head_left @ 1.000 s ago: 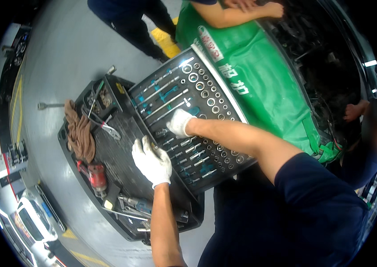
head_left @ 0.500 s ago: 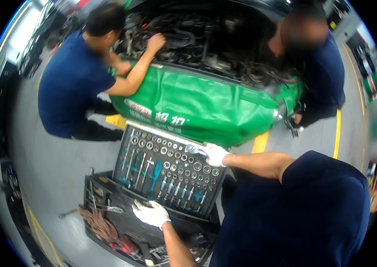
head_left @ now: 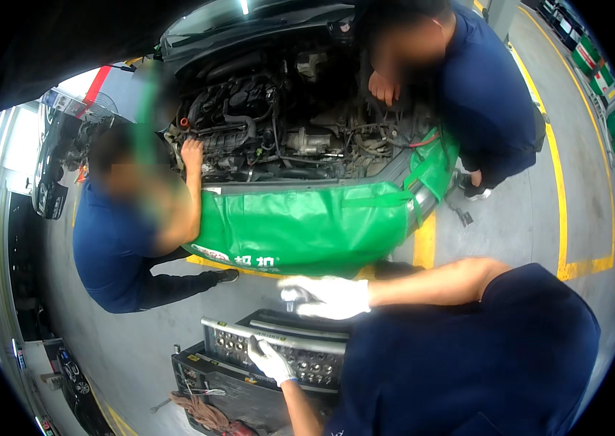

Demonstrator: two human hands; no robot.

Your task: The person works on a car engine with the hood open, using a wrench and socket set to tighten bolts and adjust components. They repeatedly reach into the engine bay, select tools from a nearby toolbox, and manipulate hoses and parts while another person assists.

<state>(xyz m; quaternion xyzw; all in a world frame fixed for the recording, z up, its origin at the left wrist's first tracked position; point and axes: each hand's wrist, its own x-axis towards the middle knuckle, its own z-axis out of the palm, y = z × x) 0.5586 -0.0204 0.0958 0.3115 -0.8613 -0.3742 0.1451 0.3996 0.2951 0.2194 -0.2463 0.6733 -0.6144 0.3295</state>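
Note:
My right hand, in a white glove, is raised beyond the tool drawer. Its fingers close on a small silver-blue piece, blurred and too small to name. My left hand, also gloved, lies over the tool drawer, fingers stretched to just below its silver rim. Several metal sockets stand in rows there, partly covered by my left hand. The drawer belongs to a black tool cabinet.
Ahead is a car's open engine bay, its front draped with a green cover. A co-worker bends in from the left, another from the right. A brown rag lies on the cabinet's near left.
The view has shifted so the engine bay shows more. Much less of the tool drawer's length shows. My right hand has come off the drawer's edge; my left hand has moved up to the rim.

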